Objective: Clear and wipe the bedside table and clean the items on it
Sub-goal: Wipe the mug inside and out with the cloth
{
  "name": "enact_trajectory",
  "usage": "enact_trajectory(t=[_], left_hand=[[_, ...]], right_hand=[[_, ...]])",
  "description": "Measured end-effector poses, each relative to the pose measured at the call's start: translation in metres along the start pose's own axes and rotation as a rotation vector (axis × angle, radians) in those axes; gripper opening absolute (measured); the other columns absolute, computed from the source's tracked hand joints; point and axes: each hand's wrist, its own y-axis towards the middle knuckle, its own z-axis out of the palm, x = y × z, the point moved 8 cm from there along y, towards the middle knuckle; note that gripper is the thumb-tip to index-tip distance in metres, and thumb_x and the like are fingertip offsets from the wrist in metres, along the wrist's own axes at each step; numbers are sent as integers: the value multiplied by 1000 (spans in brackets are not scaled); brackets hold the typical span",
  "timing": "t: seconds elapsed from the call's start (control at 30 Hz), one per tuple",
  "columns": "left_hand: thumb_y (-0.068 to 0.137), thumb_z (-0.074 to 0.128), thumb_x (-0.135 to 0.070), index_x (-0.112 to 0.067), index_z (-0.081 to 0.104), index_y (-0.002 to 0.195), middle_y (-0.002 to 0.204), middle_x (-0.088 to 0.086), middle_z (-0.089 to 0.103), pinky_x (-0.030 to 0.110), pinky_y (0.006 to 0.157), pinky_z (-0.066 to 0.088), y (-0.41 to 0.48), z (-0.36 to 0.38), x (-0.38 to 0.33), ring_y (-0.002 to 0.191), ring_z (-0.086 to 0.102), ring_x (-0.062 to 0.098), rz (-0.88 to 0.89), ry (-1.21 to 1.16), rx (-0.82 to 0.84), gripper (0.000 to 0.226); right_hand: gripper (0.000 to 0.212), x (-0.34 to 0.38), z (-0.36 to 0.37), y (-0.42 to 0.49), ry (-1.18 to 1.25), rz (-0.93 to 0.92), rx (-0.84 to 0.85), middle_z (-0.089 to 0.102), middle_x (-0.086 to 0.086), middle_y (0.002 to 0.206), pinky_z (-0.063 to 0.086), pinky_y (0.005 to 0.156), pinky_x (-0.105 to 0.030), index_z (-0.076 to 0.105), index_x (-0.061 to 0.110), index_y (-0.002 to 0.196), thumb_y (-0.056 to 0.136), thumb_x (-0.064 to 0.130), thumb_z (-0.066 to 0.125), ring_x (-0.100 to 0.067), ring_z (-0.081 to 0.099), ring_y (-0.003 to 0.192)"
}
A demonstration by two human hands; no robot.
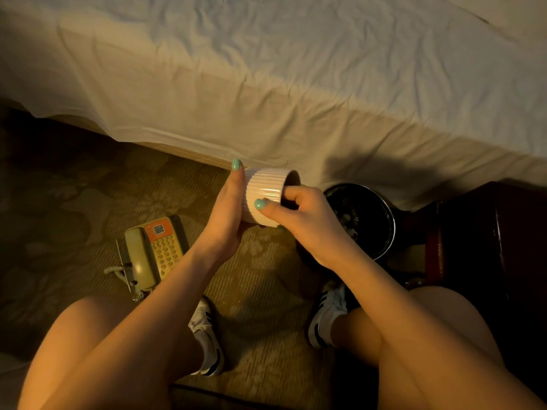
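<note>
Head view | left hand point(226, 216), right hand point(305, 223) hold ribbed cup point(264, 189) | phone point(154, 253) on carpet point(68, 184), bed point(296, 84) beyond

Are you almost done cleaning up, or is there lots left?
Partway. The telephone already sits down on the carpet. Right now the left hand cradles the ribbed cup, tipped sideways near the black bin, while the right hand curls its fingers into the cup's mouth. Probably still left: wiping the dark bedside table; no cloth is in view.

Rumpled bedsheet point(266, 69), patterned carpet point(59, 187)
</note>
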Motion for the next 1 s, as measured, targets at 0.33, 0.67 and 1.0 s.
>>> enact_trajectory(t=[0.33, 0.67, 1.0], left_hand=[[87, 24, -67, -41, 66, 109, 82, 4, 69, 27, 56, 47, 1, 7, 2, 66, 64, 15, -162, 134, 320, 54], [95, 31, -58, -35, 74, 94, 87, 7, 65, 33, 63, 44, 4, 3, 3, 76, 57, 24, -90, 52, 220, 48], [83, 49, -67, -30, 48, 121, 107, -6, 62, 34, 65, 54, -1, 11, 4, 85, 63, 13, 198, 281, 127, 53]], right_hand=[[25, 21, -8, -13, -449, -286, 98, 70, -4, 107, 50, 83, -22, 69, 7, 111, 87, 11, 67, -5, 60, 101], [40, 20, 10, -11, -854, -353, 80, 68, -1, 114, 50, 84, -26, 64, 15, 122, 89, 38, 63, -13, 61, 104], [23, -30, -12, -13, 320, 156, -78, 71, -4, 100, 54, 87, -32, 66, 13, 111, 89, 14, 64, -13, 68, 96]])
